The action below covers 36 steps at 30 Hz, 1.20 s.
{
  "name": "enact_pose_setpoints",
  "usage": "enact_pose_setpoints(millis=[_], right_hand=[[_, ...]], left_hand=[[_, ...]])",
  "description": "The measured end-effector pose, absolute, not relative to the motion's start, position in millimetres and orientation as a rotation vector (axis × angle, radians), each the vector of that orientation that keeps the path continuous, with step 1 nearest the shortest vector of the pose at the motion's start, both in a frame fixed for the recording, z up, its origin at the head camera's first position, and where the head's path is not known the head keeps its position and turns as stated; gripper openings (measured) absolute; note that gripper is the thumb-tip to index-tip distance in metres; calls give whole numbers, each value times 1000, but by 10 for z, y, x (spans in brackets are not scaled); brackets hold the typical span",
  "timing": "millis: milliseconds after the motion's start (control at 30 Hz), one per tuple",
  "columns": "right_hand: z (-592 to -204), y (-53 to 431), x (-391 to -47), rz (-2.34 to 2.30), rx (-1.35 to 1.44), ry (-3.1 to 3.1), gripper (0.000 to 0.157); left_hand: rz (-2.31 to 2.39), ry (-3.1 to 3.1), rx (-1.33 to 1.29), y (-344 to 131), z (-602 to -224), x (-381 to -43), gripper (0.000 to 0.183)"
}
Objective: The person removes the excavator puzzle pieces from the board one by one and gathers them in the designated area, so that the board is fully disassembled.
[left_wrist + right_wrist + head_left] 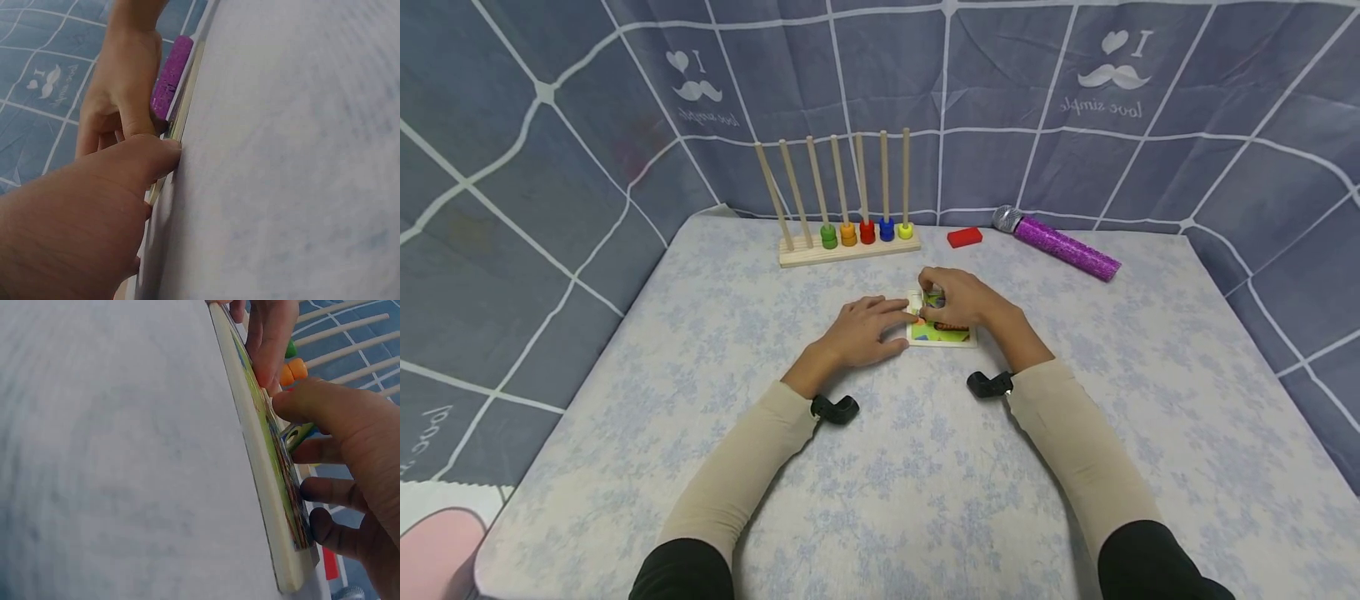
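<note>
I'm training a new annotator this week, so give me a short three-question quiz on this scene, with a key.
1. Count: how many pegs on the wooden rack carry no rings?

2. True or false: in the head view, the red block lies between the wooden rack and the purple microphone.

3. Multiple choice: what is the left hand doing?
A) Gripping the purple microphone
B) Touching the picture board
C) Resting on the red block

Key:
1. Two, the leftmost pair in the head view.
2. True.
3. B.
</note>
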State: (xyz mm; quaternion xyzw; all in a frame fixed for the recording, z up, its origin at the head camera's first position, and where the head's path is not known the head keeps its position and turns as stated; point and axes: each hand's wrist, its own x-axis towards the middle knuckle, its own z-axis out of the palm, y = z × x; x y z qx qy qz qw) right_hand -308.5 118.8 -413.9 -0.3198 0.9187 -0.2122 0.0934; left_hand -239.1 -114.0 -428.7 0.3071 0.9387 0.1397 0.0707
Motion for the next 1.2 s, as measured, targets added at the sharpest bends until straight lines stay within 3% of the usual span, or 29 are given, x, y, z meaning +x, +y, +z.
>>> enact_pose_setpoints(millis=[867, 1200], right_hand=[[-4125, 1241, -3001, -966, -946, 2673, 36], [-4044, 1976, -2956, -998, -808, 2839, 37]], left_hand=[[447, 2836, 911, -1139, -4314, -2377, 49], [434, 2844, 909, -1133, -4306, -2378, 48]])
